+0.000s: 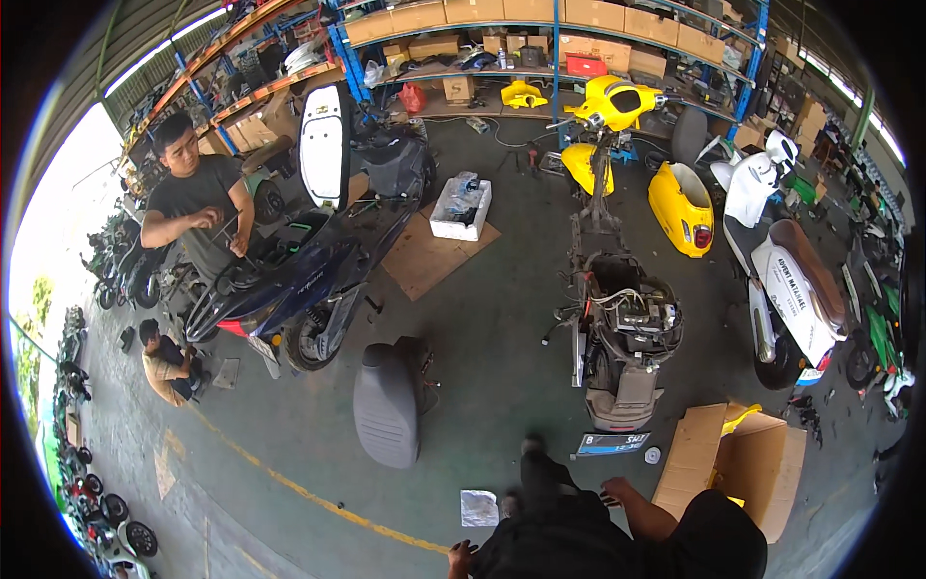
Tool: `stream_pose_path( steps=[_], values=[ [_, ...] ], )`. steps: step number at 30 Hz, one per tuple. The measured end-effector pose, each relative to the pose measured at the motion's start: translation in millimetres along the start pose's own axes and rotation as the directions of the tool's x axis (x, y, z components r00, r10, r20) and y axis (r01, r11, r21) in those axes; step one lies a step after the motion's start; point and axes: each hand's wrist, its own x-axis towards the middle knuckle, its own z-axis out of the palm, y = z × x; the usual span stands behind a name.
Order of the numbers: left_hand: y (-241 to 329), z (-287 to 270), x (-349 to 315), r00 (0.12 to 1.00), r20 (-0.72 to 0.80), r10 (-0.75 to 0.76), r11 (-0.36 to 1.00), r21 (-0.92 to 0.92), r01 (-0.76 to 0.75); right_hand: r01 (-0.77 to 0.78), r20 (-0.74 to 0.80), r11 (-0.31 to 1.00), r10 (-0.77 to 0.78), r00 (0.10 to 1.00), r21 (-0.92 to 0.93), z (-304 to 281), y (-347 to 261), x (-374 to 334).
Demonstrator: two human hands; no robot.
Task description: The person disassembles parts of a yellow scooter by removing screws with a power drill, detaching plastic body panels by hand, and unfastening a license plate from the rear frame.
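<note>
I stand on the green floor, with my dark-clothed body low in the view. My left hand (461, 557) hangs by my side, fingers apart, holding nothing, close to a small silvery bag (479, 508) on the floor. My right hand (612, 496) is out by my hip, fingers spread and empty, near an open cardboard box (762, 463) with a yellow part inside. Just ahead stands a stripped scooter (622, 333) with bare frame, exposed wiring and a yellow front. A grey seat (386, 405) lies on the floor to its left.
A person in a dark shirt (198, 203) works on a dark blue scooter (289, 280); another person crouches (166, 362) nearby. A white foam box (461, 207), yellow panels (680, 207), a white scooter (786, 289) and blue shelving with cartons (540, 29) surround the floor.
</note>
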Motion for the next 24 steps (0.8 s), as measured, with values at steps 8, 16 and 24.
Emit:
stream_pose_path(
  steps=[8,16,24],
  values=[
    [174,95,71,0.915,-0.108,-0.389,0.886,0.229,0.403,-0.139,0.004,0.983,0.139,0.99,0.122,8,-31,46],
    [416,262,213,0.975,-0.074,-0.207,0.976,0.049,0.211,0.56,0.124,0.828,-0.555,0.823,-0.011,-51,-283,192],
    [546,290,394,0.875,0.317,0.367,0.746,0.461,-0.48,0.592,0.113,0.784,-0.616,0.779,0.189,-11,-771,156]
  ],
)
